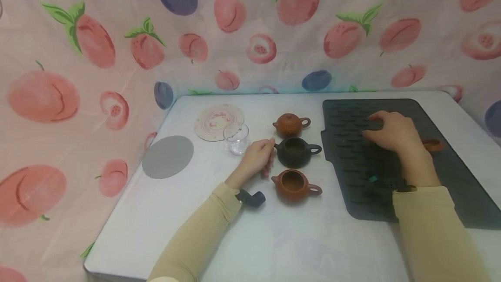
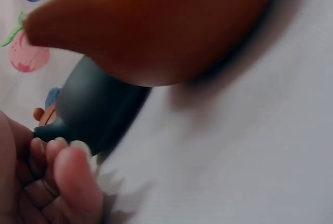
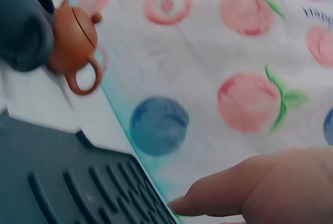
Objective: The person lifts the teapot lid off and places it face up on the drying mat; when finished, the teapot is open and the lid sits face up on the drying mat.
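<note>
Three small teapots stand in a column on the table: a lidded brown teapot (image 1: 288, 126) at the back, a lidless black teapot (image 1: 292, 158) in the middle and a lidless reddish-brown teapot (image 1: 290, 193) in front. My left hand (image 1: 256, 156) is beside the black teapot's spout, fingers loosely curled and holding nothing. Its fingertips are right at that spout in the left wrist view, below the reddish-brown teapot (image 2: 177, 21). Over the dark ridged mat (image 1: 344, 186), my right hand (image 1: 395, 132) holds thumb and index finger apart with nothing between them. Behind its wrist shows a brown object (image 1: 433, 145), partly hidden.
A clear glass cup (image 1: 237, 145) stands left of the black teapot, overlapping a round patterned mat (image 1: 213, 123). Farther left lies a grey disc (image 1: 168, 156). A fruit-print cloth (image 1: 242, 21) hangs behind the white table (image 1: 242, 247).
</note>
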`<state>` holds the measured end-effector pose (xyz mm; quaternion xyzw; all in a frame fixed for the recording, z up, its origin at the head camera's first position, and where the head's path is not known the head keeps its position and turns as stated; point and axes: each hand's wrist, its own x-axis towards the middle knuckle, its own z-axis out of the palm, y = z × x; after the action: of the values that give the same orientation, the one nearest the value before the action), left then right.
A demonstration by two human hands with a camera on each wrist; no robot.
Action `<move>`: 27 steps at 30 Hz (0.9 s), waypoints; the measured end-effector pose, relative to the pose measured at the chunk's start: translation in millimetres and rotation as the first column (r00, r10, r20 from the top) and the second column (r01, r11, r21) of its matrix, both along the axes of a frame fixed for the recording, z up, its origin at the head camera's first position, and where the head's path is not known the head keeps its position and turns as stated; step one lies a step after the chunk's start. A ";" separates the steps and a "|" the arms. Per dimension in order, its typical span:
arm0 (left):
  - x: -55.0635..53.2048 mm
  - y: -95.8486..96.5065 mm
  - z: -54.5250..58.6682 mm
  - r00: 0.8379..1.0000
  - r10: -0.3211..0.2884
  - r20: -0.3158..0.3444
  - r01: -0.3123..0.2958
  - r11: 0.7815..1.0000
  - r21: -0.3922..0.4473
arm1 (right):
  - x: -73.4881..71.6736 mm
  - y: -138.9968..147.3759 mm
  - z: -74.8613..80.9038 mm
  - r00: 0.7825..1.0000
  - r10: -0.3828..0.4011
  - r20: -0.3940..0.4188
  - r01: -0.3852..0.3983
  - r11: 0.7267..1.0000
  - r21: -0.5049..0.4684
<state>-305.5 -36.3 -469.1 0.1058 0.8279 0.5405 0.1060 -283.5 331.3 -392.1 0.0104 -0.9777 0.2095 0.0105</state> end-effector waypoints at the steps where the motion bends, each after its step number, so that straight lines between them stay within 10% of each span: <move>1: -1.2 -1.0 0.3 1.000 0.000 0.004 0.000 1.000 -0.009 | -0.2 -5.6 1.3 1.000 0.009 -0.017 -0.010 1.000 -0.010; 27: -20.8 6.1 2.8 0.999 0.045 -0.023 -0.046 0.999 -0.021 | -24.9 -124.2 5.8 0.963 0.269 -0.033 -0.271 0.953 -0.132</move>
<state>-326.2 -30.2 -466.3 0.0920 0.8369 0.5328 0.0853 -308.3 207.1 -386.3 0.1447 -0.9505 0.2749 -0.0104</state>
